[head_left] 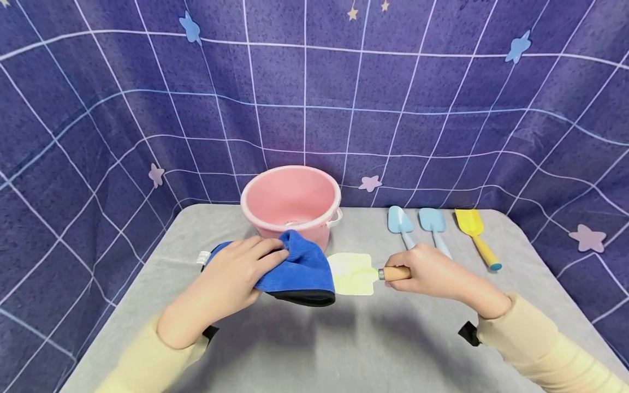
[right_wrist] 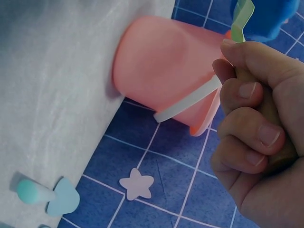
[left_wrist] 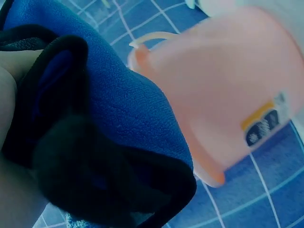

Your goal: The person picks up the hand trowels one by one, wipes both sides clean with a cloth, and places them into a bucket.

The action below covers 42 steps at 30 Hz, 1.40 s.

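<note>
In the head view my left hand [head_left: 241, 267] grips a blue towel [head_left: 302, 265] with black edging, bunched and folded over in front of the pink bucket [head_left: 295, 224]. My right hand [head_left: 425, 270] holds a small toy shovel by its wooden handle [head_left: 395, 273]; the pale yellow-green blade [head_left: 356, 274] points left. The towel's right edge overlaps the tip of that blade. Curled fingers [right_wrist: 256, 126] wrap the handle in the right wrist view, where the blade shows edge-on. Black-edged folds of the towel [left_wrist: 128, 104] fill much of the left wrist view, hiding most of the left fingers.
Two light blue shovels [head_left: 399, 221] [head_left: 432, 221] and a yellow shovel [head_left: 470, 222] lie at the back right of the grey table [head_left: 344, 349]. The bucket has a white handle [right_wrist: 187, 100]. A blue curtain with a line grid [head_left: 314, 82] hangs behind.
</note>
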Available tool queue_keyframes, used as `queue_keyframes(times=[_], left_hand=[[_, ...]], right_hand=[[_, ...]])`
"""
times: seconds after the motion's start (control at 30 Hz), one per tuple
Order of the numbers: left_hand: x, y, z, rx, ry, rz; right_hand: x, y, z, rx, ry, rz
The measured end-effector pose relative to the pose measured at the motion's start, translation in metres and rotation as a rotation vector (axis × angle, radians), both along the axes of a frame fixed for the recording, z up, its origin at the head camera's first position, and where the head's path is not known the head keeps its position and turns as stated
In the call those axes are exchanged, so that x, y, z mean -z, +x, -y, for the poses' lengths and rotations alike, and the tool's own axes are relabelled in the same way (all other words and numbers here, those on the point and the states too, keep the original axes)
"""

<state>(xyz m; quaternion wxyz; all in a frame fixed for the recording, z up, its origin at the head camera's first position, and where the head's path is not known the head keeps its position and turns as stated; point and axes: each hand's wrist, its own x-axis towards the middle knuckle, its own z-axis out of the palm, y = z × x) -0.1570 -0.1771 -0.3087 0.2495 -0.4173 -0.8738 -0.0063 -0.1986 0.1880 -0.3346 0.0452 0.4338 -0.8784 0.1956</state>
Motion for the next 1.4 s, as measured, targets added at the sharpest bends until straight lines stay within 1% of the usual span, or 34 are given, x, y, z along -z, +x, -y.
queue_keyframes(times=[0.2, 0.4, 0.53, 0.63, 0.77, 0.9, 1.1, 1.4], left_hand=[[-0.013, -0.005, -0.019, 0.06, -0.001, -0.031], [-0.023, -0.01, -0.036, 0.091, 0.001, -0.025], [-0.026, -0.015, -0.048, 0.117, -0.016, -0.047], [-0.026, -0.018, -0.057, 0.131, -0.048, -0.079], [-0.024, -0.022, -0.068, 0.152, -0.088, -0.111], [-0.021, -0.024, -0.079, 0.167, -0.114, -0.124], [-0.014, -0.025, -0.088, 0.173, -0.158, -0.092], [0.001, -0.026, -0.092, 0.142, -0.243, -0.058]], right_hand=[[0.001, -0.002, 0.001, 0.0, 0.001, -0.011], [0.001, -0.004, 0.002, -0.004, 0.004, -0.029], [0.001, -0.004, 0.004, 0.009, 0.008, -0.031], [0.001, -0.005, 0.004, 0.017, 0.009, -0.03], [0.002, -0.005, 0.004, 0.007, 0.004, -0.044], [0.003, -0.006, 0.003, -0.002, -0.008, -0.053], [0.003, -0.006, 0.004, 0.004, -0.008, -0.033], [0.005, -0.003, 0.005, -0.002, -0.009, -0.031]])
